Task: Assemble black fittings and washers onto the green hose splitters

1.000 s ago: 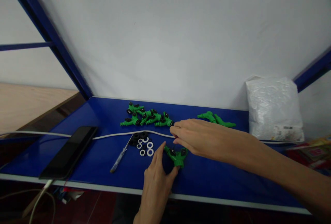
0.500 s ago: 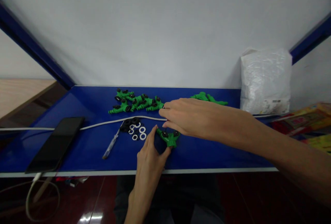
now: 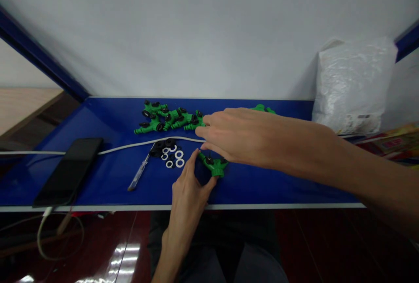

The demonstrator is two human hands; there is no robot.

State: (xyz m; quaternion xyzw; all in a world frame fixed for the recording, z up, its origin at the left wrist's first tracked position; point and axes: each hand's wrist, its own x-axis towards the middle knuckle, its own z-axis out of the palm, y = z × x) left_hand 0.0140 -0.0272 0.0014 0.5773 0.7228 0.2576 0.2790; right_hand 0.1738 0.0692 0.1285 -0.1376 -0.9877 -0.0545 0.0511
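A green two-way hose splitter [image 3: 216,168] with black valve levers sits low over the blue tabletop. My left hand [image 3: 188,191] grips it between thumb and fingers, from the left and the near side. Across its top reaches my right hand [image 3: 225,132], back upward, with the fingers curled together; whatever they hold is hidden beneath them. A thin dark piece shows just under the right fingers, above a lever. Left of my hands lie several white ring washers [image 3: 179,163] and black rings [image 3: 158,148], beside a clear-handled screwdriver [image 3: 139,174].
Several more green splitters [image 3: 152,125] lie behind a white cable [image 3: 131,145]. A black phone [image 3: 70,169] rests on the cable at the left. A white plastic-wrapped package [image 3: 353,86] stands at the back right. Beyond my right hand are more green pieces [image 3: 261,107].
The view has tilted slightly, so the table sits higher in the picture. My right hand has shifted a little left over the splitter. My left hand keeps its grip.
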